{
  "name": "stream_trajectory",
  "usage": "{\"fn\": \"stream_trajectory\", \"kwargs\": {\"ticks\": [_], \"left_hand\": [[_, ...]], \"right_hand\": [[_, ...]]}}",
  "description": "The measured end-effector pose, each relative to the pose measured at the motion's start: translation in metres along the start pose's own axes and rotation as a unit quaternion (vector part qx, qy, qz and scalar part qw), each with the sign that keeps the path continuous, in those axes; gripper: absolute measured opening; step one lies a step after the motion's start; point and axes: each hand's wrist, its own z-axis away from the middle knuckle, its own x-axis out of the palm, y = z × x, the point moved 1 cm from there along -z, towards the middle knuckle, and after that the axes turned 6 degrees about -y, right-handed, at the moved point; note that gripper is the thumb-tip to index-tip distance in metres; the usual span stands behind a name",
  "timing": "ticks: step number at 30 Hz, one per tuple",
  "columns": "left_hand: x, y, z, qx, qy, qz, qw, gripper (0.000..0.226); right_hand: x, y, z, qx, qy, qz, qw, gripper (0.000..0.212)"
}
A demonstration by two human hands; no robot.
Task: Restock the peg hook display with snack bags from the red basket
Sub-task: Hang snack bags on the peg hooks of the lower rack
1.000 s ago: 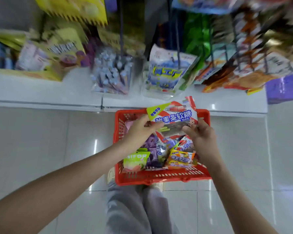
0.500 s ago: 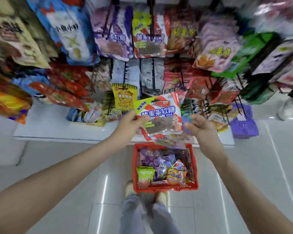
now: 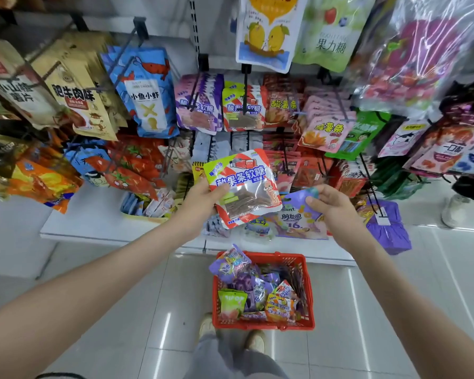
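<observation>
While gripping striped bag [image 3: 244, 187] in left hand [image 3: 203, 199], pinching purple bag [image 3: 297, 201] in right hand [image 3: 331, 206], barely starting emptying six-o'clock red basket [image 3: 263, 324].

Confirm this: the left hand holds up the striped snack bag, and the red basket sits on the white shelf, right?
No. The red basket sits on the tiled floor by the person's feet, not on the white shelf; the head view shows this. The left hand does hold up the striped snack bag.

Striped bag [image 3: 242, 184] reads 酸果条软糖 — blue bag [image 3: 147, 97], seemingly, 小鱼小虾.
</observation>
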Motion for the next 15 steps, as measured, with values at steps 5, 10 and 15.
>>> {"fn": "stream_trajectory", "kwargs": {"ticks": [5, 10, 15], "left_hand": [[-0.012, -0.052, -0.013, -0.052, 0.040, -0.022, 0.998, 0.013], [-0.044, -0.163, -0.036, -0.106, 0.058, -0.009, 0.993, 0.017], [-0.077, -0.305, -0.070, -0.153, 0.094, -0.015, 0.984, 0.018]], "right_hand": [[0.004, 0.073, -0.015, 0.072, -0.019, 0.045, 0.996, 0.011], [0.031, 0.205, -0.038, 0.134, -0.067, 0.125, 0.981, 0.022], [0.069, 0.382, -0.067, 0.186, -0.097, 0.194, 0.958, 0.013]]}}
